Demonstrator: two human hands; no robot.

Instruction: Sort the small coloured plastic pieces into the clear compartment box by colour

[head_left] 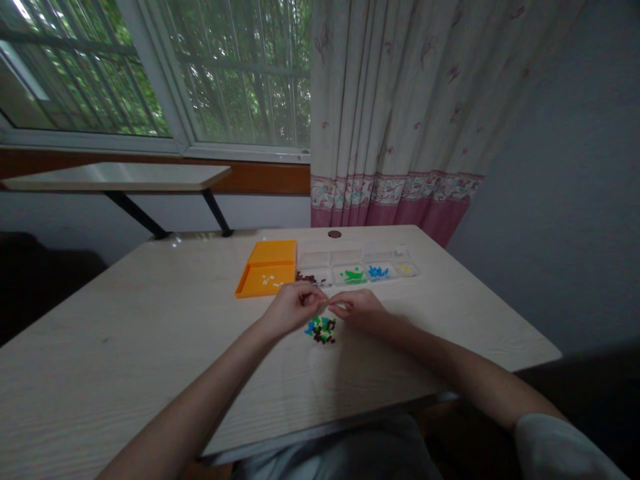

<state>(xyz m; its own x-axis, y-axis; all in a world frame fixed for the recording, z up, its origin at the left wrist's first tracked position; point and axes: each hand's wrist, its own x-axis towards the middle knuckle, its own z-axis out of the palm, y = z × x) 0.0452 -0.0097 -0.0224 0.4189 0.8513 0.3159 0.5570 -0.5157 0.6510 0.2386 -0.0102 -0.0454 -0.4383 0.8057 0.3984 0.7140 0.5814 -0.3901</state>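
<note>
My left hand and my right hand meet fingertip to fingertip above a small heap of mixed beads in blue, green and dark colours on the wooden table. Both hands are closed in a pinch. Something thin and pale runs between the fingertips; I cannot make out what it is. Just beyond the hands lies a clear divided box with dark, green, blue and yellow beads in separate compartments. Left of it is an orange tray with a few white beads.
A round cable hole sits at the table's far edge. Behind are a window, a patterned curtain and a small shelf on black brackets. The table's near edge runs close to my lap.
</note>
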